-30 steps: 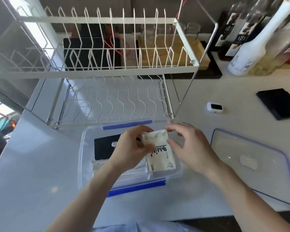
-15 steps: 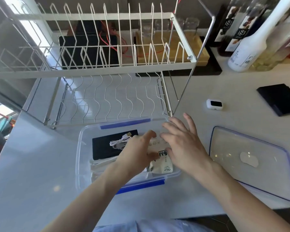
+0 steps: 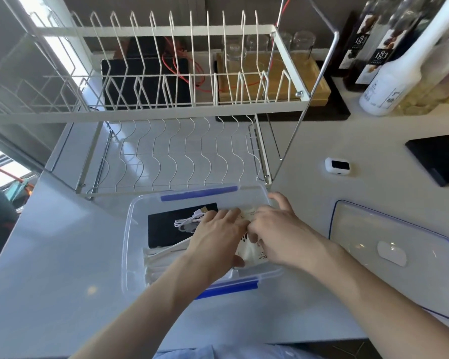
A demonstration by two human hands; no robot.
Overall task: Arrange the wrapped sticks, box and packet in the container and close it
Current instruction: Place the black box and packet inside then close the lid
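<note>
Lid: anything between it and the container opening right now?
Yes. Both hands, left hand and right hand, are inside the container, pressing on the packet. The lid lies flat on the counter to its right.

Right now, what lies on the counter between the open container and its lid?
Nothing: in the head view, only bare counter separates the container from the lid; the right forearm crosses above it.

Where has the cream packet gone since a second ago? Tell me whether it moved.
Yes. The packet has gone down: earlier it was held above the container's near rim, now both hands press it inside the container, right of the black box.
</note>
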